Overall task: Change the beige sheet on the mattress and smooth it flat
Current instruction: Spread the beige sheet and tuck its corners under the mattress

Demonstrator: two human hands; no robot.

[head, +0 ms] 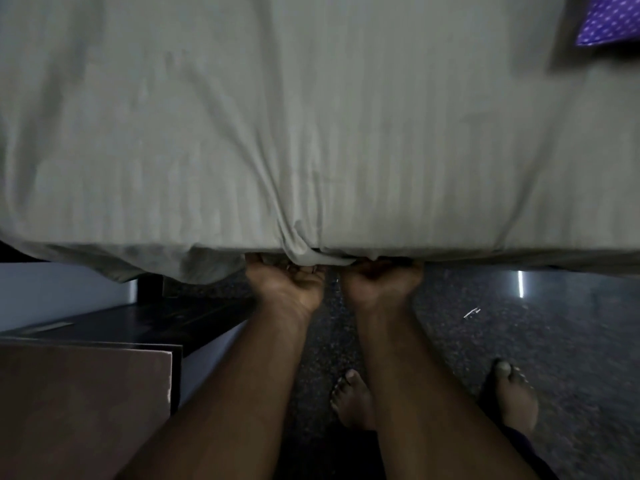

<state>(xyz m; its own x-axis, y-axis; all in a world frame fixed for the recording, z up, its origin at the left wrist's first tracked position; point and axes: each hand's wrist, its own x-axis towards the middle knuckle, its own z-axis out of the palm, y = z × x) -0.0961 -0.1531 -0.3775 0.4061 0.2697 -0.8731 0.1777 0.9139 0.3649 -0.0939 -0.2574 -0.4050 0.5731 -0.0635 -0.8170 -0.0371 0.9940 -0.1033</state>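
- The beige sheet [311,116] covers the top of the mattress and fills the upper part of the view; faint woven stripes run across it.
- Creases in the sheet converge on a bunched fold [304,251] at the near edge of the mattress, between the two hands.
- To the left of the fold, a loose length of sheet hangs below the mattress edge [156,265]; to the right, the edge runs straight and taut.
- The left hand [287,282] sits palm up at the mattress edge, fingers curled into the sheet fabric under the overhang.
- The right hand [381,278] lies just beside it, also palm up, fingers curled up under the sheet edge; the fingertips are hidden by the fabric.
- Both hands are close together, a narrow gap between them, with forearms extending back towards the camera.
- A purple cloth with white dots [609,19] lies at the far right corner of the bed.
- A dark speckled floor [519,341] lies below the mattress; the person's two bare feet [353,400] stand on it.
- A dark wooden cabinet [83,393] stands to the left, beside the bed; no contents are visible.
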